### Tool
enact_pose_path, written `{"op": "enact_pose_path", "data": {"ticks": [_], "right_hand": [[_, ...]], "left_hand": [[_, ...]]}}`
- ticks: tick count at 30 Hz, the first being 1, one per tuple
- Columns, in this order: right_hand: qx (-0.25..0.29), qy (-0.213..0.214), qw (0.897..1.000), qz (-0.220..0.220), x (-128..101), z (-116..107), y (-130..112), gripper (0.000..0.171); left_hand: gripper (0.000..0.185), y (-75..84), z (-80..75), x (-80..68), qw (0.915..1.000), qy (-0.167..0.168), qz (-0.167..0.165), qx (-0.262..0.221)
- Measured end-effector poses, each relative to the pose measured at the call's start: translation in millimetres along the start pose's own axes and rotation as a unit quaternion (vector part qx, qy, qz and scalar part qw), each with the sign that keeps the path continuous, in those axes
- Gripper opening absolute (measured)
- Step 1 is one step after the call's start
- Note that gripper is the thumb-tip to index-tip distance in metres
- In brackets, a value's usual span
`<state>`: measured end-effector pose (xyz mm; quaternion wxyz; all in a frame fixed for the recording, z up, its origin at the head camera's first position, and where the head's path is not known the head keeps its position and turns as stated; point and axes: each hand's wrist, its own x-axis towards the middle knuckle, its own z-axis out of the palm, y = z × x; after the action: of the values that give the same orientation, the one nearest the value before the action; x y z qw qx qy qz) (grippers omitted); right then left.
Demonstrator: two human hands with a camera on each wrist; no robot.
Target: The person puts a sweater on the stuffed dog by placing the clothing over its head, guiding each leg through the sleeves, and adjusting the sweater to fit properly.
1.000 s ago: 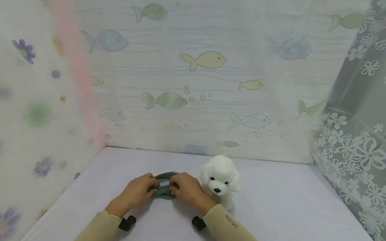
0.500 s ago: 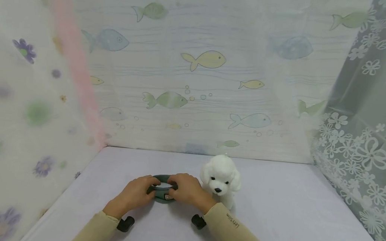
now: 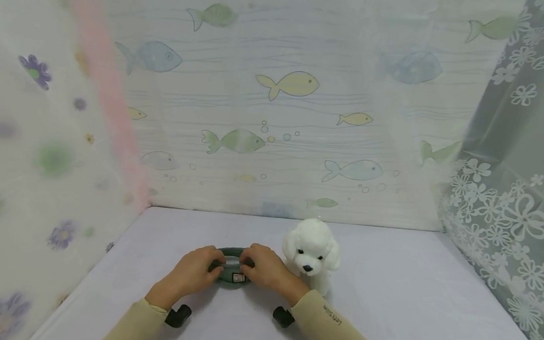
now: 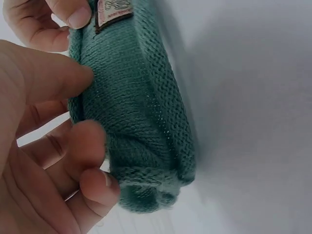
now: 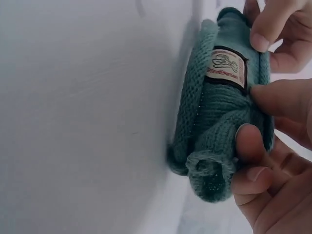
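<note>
Green knitted garment (image 4: 119,90) sits on or just above the table (image 3: 387,288), left of the white plush dog (image 3: 313,246); fingers of the left hand (image 3: 195,268) and right hand (image 3: 267,267) pinch opposite ends of its rim. Shaping the opening seems underway; next probably calls for a wide, even lift.

One left hand (image 3: 192,271), one right hand (image 3: 265,267); between them one knit (image 5: 219,103) with one label (image 5: 226,69); one toy dog (image 3: 313,246) beside the right hand; two sleeves (image 3: 130,324) (image 3: 334,327).

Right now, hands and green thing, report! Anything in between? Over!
Left hand, right hand: both pinch green knitted piece. White toy dog close by right hand, not between them.
</note>
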<state>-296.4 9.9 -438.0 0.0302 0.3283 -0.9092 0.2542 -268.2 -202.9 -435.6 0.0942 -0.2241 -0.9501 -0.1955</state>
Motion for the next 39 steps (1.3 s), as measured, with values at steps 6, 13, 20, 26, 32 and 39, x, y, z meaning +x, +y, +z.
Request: {"op": "enact_pose_path", "data": {"ticks": [6, 13, 20, 26, 32, 39], "right_hand": [[0.014, 0.042, 0.999, 0.001, -1, -11, -16, 0.010], [-0.014, 0.060, 0.998, 0.002, 2, -29, -34, 0.008], [-0.047, 0.067, 0.997, -0.017, 4, -52, -40, 0.010], [-0.056, 0.081, 0.994, -0.040, 4, -74, -39, 0.008], [-0.071, 0.098, 0.991, -0.062, 2, -101, -41, 0.008], [-0.101, 0.143, 0.980, -0.095, -4, -126, -31, 0.007]], "left_hand": [[0.009, 4.8, -14.1, 0.8, 0.9993, 0.029, 0.021, -0.009], [0.008, 6.4, -29.0, 4.4, 0.9975, 0.057, 0.040, -0.015], [0.009, 10.2, -39.4, 10.3, 0.9946, 0.081, 0.065, -0.012], [0.008, 22.5, -49.9, 20.8, 0.9875, 0.115, 0.108, -0.010], [0.008, 36.1, -61.7, 35.1, 0.9828, 0.133, 0.128, -0.003], [0.007, 54.1, -72.5, 56.8, 0.9783, 0.137, 0.155, -0.003]]}}
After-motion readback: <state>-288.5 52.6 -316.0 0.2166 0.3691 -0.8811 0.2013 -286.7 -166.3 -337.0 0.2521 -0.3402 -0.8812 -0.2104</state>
